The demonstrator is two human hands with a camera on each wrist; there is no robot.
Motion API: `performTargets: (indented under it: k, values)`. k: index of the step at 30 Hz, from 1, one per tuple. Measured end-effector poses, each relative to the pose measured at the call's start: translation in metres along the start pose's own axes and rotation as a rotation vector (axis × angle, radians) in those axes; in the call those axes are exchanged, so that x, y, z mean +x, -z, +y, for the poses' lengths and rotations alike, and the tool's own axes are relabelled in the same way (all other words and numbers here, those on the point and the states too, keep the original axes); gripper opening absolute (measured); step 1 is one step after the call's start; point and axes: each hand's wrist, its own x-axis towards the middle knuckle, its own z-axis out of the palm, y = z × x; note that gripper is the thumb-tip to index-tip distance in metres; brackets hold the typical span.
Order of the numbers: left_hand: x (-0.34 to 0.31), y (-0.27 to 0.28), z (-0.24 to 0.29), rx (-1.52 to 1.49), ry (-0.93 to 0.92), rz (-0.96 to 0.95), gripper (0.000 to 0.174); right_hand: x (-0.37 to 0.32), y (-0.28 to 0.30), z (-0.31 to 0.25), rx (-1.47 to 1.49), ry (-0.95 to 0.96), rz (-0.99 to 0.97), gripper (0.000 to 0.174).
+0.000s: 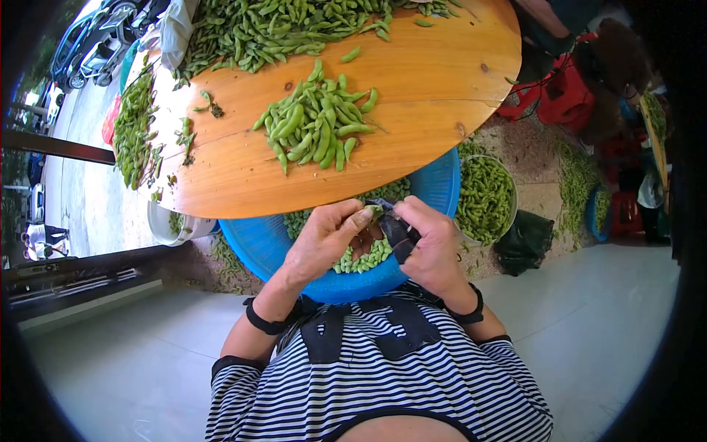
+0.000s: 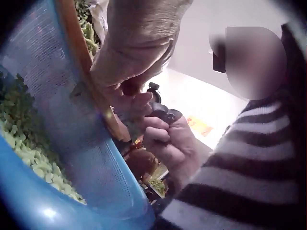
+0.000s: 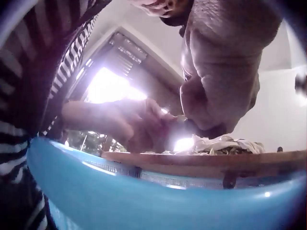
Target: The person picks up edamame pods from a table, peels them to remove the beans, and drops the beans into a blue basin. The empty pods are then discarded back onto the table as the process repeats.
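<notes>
My left hand pinches a green soybean pod between thumb and fingers, above a blue plastic basket. Close beside it, the curled fingers of my right hand hold a dark object against the pod's end; I cannot tell its kind. Shelled green soybeans lie in the basket under both hands. In the left wrist view the dark object shows black and glossy at the right fingertips. The right wrist view has the left hand in glare, above the basket's rim.
A wooden table overhangs the basket, with a small pile of pods near its edge and a larger heap behind. A pail of pods stands right, near a dark bag. Red stools stand farther right.
</notes>
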Motion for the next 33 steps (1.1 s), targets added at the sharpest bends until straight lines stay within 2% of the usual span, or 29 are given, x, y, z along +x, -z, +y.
performTargets:
  k: [4,7,8,10,11,12,13,14,16,17,18,20,21,22,24,25,26,27,28,30,33]
  values:
    - [-0.005,-0.015,-0.002,0.007,0.029,0.109,0.028,-0.008,-0.017,-0.003,-0.182,0.077,0.075,0.032]
    - [-0.010,-0.034,-0.003,-0.012,0.116,0.399,0.025,-0.010,-0.023,-0.001,-0.215,0.152,0.113,0.039]
    - [-0.009,-0.030,-0.008,-0.013,0.114,0.401,0.025,-0.008,-0.023,0.000,-0.190,0.143,0.107,0.038]
    - [-0.006,-0.014,-0.030,-0.389,0.098,0.144,0.028,-0.005,-0.018,0.002,-0.164,0.135,0.100,0.036]
    - [-0.005,-0.009,-0.039,-0.389,0.098,0.146,0.028,-0.003,-0.013,0.005,-0.088,0.092,0.046,0.034]
    - [-0.004,-0.005,-0.044,-0.490,0.046,0.068,0.030,-0.002,-0.009,0.005,-0.012,0.048,-0.005,0.032]
    - [-0.004,-0.004,-0.046,-0.590,-0.005,-0.013,0.031,-0.001,-0.009,0.004,0.043,0.000,0.033,0.027]
    - [-0.004,-0.004,-0.047,-0.589,-0.003,-0.017,0.031,-0.002,-0.004,0.006,0.041,-0.003,0.037,0.027]
    - [-0.007,-0.010,-0.030,-0.087,-0.098,0.015,0.027,-0.007,0.018,0.015,0.139,-0.184,0.014,0.025]
    - [-0.013,-0.009,-0.016,0.287,-0.134,0.035,0.021,-0.010,0.035,0.016,0.007,-0.158,0.090,0.025]
    - [-0.016,-0.005,-0.007,0.288,-0.136,0.038,0.021,-0.012,0.054,0.016,-0.123,-0.129,0.166,0.026]
    - [-0.018,0.003,0.007,0.597,-0.162,-0.009,0.019,-0.020,0.090,0.025,-0.516,-0.136,0.339,0.028]
    - [-0.013,0.003,0.012,0.649,-0.286,0.120,0.014,-0.023,0.102,0.023,-0.607,-0.253,0.357,0.032]
    - [-0.006,0.005,0.020,0.648,-0.286,0.122,0.014,-0.027,0.111,0.022,-0.698,-0.373,0.375,0.035]
    - [0.014,0.011,0.036,1.157,-0.487,0.380,0.015,-0.031,0.117,0.029,-0.749,-0.343,0.377,0.036]
    - [0.027,0.014,0.036,1.155,-0.490,0.381,0.015,-0.029,0.115,0.028,-0.742,-0.351,0.371,0.034]
    - [0.040,0.018,0.033,1.233,-0.588,0.457,0.016,-0.028,0.112,0.028,-0.734,-0.359,0.364,0.033]
    - [0.049,0.021,0.032,1.310,-0.685,0.534,0.017,-0.027,0.108,0.032,-0.668,-0.290,0.382,0.033]
    - [0.052,0.023,0.032,1.311,-0.685,0.537,0.017,-0.024,0.103,0.032,-0.666,-0.287,0.381,0.033]
    - [0.056,0.026,0.031,1.364,-0.680,0.510,0.019,-0.017,0.093,0.031,-0.589,-0.229,0.373,0.043]
    - [0.060,0.026,0.023,1.469,-0.660,0.612,0.018,-0.005,0.076,0.024,-0.419,-0.204,0.339,0.039]
